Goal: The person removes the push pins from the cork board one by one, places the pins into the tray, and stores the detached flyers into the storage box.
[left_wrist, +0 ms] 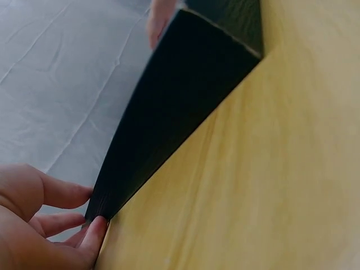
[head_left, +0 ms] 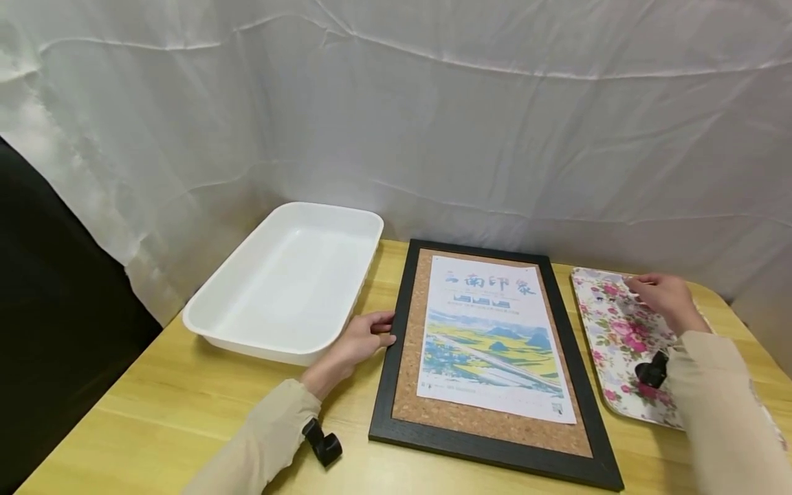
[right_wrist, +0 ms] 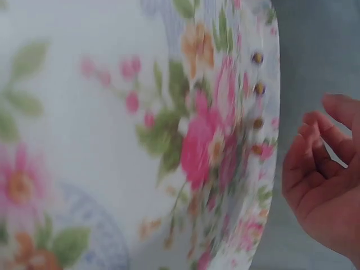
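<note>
We see a black-framed cork board (head_left: 495, 357) lying flat on a pale wooden table (head_left: 185, 405), with a printed poster (head_left: 495, 337) of a yellow-and-blue landscape resting on the cork. The left hand (head_left: 361, 340) is at the middle of the board's left edge, fingers fairly straight and spread, their tips touching the outer face of the black frame; the left wrist view shows fingertips (left_wrist: 84, 194) against the frame's (left_wrist: 169, 112) dark side, pressing rather than wrapping around it. Just left of that hand sits a white plastic tray (head_left: 216, 309), its near rim right beside the hand.

To the right of the board, apart from it by a strip of bare table, lies a floral tray (head_left: 609, 330) printed with pink roses and green leaves. The right hand (head_left: 658, 295) hovers over the far end of this tray. In the right wrist view the fingers (right_wrist: 320, 163) are loosely curled beside the tray's (right_wrist: 225, 140) rim, with three small brown pins, perhaps pushpins, (right_wrist: 257, 89) sitting on the rim close by. That view is blurred, so we cannot tell whether the fingers pinch anything.

A creased white cloth (head_left: 433, 103) hangs behind the table.
</note>
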